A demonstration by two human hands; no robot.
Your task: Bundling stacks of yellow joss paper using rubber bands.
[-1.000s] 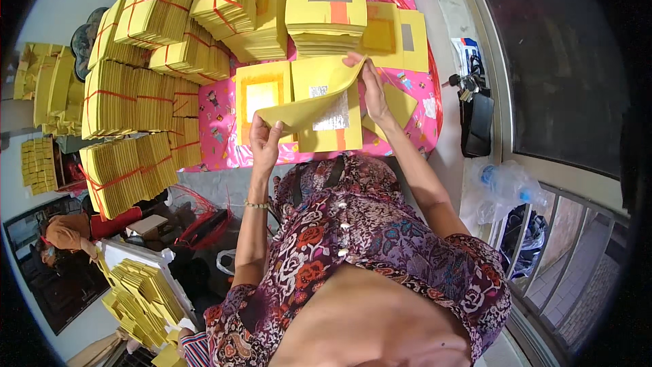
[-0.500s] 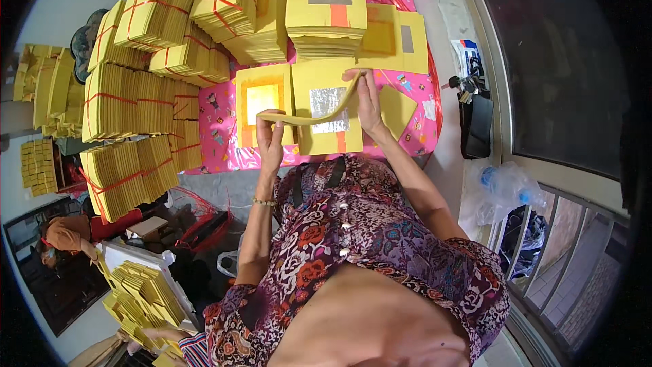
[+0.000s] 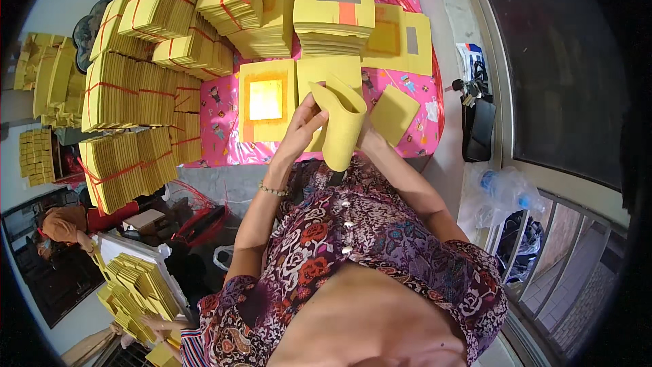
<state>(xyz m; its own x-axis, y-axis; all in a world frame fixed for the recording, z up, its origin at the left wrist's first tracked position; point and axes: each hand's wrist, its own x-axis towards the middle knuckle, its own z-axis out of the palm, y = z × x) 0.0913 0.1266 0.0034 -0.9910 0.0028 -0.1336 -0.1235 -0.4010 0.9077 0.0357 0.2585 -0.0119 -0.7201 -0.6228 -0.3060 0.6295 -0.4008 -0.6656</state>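
Between my hands, a sheaf of yellow paper (image 3: pixel 344 132) is bent into a rounded curl, its fold toward me. My left hand (image 3: pixel 305 127) pinches its left edge, thumb in front. At its right side is my right hand (image 3: pixel 370 140), gripping with the fingers mostly hidden behind the paper. Beneath lies a yellow sheet stack (image 3: pixel 333 66), largely covered by the curl. Left of it, another yellow sheet (image 3: pixel 246 110) carries a shiny gold square in an orange border. A loose, tilted yellow sheet (image 3: pixel 396 114) rests to the right.
Red-tied bundles of yellow paper (image 3: pixel 112 98) pile up at the left. A tall stack (image 3: pixel 334 24) stands at the back of the pink-covered table (image 3: pixel 227 149). Keys (image 3: pixel 468 90) and a dark case (image 3: pixel 481 129) sit on the right ledge. Another person's hand (image 3: pixel 157 326) shows lower left.
The sheaf has gone from a wide, shallow S-bend to a tight curl. My hands have come closer together, the left moving right and the right moving down toward me.
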